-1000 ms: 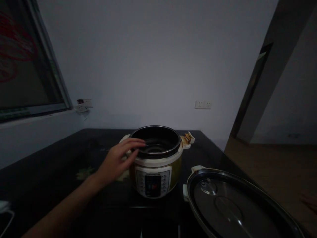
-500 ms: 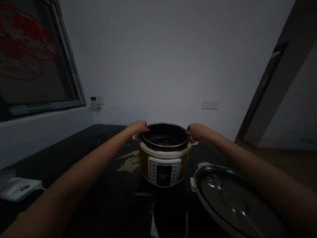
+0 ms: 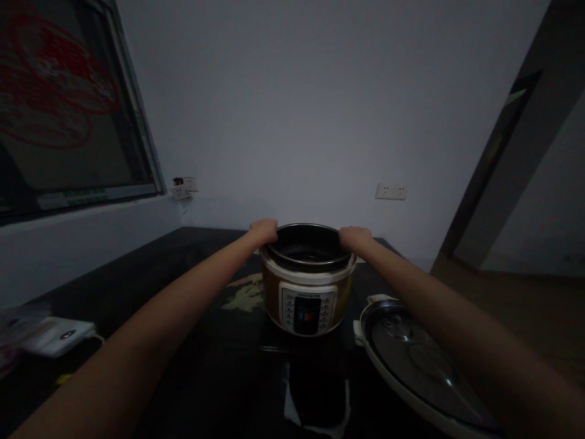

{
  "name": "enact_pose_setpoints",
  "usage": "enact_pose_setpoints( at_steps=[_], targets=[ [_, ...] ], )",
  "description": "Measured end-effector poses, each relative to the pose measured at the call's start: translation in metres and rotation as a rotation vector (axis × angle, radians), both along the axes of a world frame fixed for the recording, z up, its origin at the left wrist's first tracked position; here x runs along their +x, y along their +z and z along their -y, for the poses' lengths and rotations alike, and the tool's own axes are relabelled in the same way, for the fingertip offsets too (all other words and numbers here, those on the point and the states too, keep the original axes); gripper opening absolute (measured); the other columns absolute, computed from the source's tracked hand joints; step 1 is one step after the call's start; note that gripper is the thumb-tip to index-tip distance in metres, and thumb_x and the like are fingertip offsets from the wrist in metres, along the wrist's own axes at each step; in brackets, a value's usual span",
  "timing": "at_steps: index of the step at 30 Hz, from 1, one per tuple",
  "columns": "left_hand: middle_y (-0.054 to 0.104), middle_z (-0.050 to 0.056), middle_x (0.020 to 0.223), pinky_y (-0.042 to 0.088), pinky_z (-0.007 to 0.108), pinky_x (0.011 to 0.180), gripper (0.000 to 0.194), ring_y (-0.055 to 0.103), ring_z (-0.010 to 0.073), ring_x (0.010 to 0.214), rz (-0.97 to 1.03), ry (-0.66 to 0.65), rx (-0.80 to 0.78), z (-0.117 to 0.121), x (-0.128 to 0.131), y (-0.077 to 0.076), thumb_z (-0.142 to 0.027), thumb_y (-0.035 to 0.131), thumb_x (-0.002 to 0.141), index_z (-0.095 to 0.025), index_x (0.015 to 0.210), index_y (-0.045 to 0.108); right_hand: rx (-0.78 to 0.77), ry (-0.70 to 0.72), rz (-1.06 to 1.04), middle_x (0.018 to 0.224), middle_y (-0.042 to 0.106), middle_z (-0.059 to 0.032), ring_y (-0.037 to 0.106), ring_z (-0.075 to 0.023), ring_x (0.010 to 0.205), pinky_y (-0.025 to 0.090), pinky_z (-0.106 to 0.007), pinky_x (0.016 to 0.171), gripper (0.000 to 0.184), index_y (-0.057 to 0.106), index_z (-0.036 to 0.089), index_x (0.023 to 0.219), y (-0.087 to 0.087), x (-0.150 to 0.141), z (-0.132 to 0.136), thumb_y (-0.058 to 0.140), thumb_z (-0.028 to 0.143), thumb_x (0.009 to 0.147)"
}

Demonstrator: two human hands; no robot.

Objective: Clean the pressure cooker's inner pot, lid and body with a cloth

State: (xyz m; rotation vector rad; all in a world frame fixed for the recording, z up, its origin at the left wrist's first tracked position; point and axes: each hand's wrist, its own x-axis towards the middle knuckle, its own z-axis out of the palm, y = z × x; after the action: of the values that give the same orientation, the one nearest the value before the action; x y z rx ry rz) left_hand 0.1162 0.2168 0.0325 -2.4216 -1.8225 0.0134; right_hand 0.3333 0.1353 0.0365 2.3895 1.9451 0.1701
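A dark inner pot with a shiny rim sits in the cream and gold electric cooker, its rim standing a little above the cooker's collar. My left hand is closed over the left side of the pot's rim. On the opposite side, my right hand grips the rim with its fingers folded inward; the fingertips are mostly hidden. The cooker's front carries a button panel with a dark display. To the right lies the detached round lid, inner side up, partly covered by my right forearm.
The cooker stands on a glossy black table that reaches the wall. At the left are a white device with a cable and a plastic bag. Wall sockets are behind, and a window is at the upper left.
The view has shifted slightly, so things appear a little to the right. My hands have curled further over the pot's rim, the right one moving inward. Pot and cooker remain together.
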Motion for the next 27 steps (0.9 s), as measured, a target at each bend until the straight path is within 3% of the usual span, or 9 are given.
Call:
enact_pose_setpoints(
  at_steps=[6,12,17,21,27],
  targets=[
    [0.058,0.009,0.121,0.052,0.043,0.086,0.035,0.06,0.0226,0.103,0.032,-0.005,0.007,-0.007,-0.004,0.002,-0.033,0.058,0.09,-0.017,0.12,0.055,0.004,-0.042,-0.007,0.121,0.063,-0.013,0.061,-0.0239,0.108,0.048,-0.045,0.091,0.043,0.058,0.014,0.119,0.004,0.002,0.002,0.055,0.046,0.09],
    [0.058,0.009,0.12,0.052,0.044,0.086,0.034,0.059,0.0227,0.103,0.074,-0.01,0.035,-0.008,-0.008,0.012,-0.033,0.058,0.09,-0.017,0.12,0.055,0.049,-0.062,-0.03,0.115,0.066,-0.0218,0.062,-0.0293,0.11,0.049,-0.036,0.085,0.042,0.063,0.013,0.118,0.019,0.004,-0.001,0.065,0.03,0.08],
    [0.059,0.01,0.12,0.05,0.045,0.088,0.037,0.059,0.0237,0.106,0.129,-0.007,0.097,-0.008,-0.012,0.033,-0.037,0.059,0.088,-0.017,0.119,0.056,0.095,-0.08,-0.054,0.098,0.072,-0.0193,0.068,-0.0276,0.097,0.052,-0.036,0.079,0.04,0.063,0.011,0.117,0.043,0.006,0.0,0.061,0.019,0.078],
    [0.064,0.011,0.117,0.05,0.038,0.086,0.042,0.06,0.0271,0.108,0.197,-0.002,0.178,-0.003,-0.015,0.053,-0.035,0.069,0.077,-0.022,0.115,0.06,0.16,-0.095,-0.061,0.082,0.073,-0.015,0.07,-0.0259,0.086,0.052,-0.036,0.077,0.037,0.065,0.01,0.112,0.066,0.004,0.008,0.059,0.014,0.076],
    [0.065,0.011,0.117,0.047,0.037,0.088,0.041,0.059,0.0268,0.108,0.333,-0.016,0.314,0.012,-0.023,0.079,-0.032,0.068,0.076,-0.023,0.115,0.06,0.328,-0.087,-0.047,0.088,0.072,-0.0149,0.067,-0.0277,0.093,0.052,-0.038,0.077,0.038,0.063,0.011,0.113,0.097,0.0,0.03,0.061,0.012,0.075]
  ],
)
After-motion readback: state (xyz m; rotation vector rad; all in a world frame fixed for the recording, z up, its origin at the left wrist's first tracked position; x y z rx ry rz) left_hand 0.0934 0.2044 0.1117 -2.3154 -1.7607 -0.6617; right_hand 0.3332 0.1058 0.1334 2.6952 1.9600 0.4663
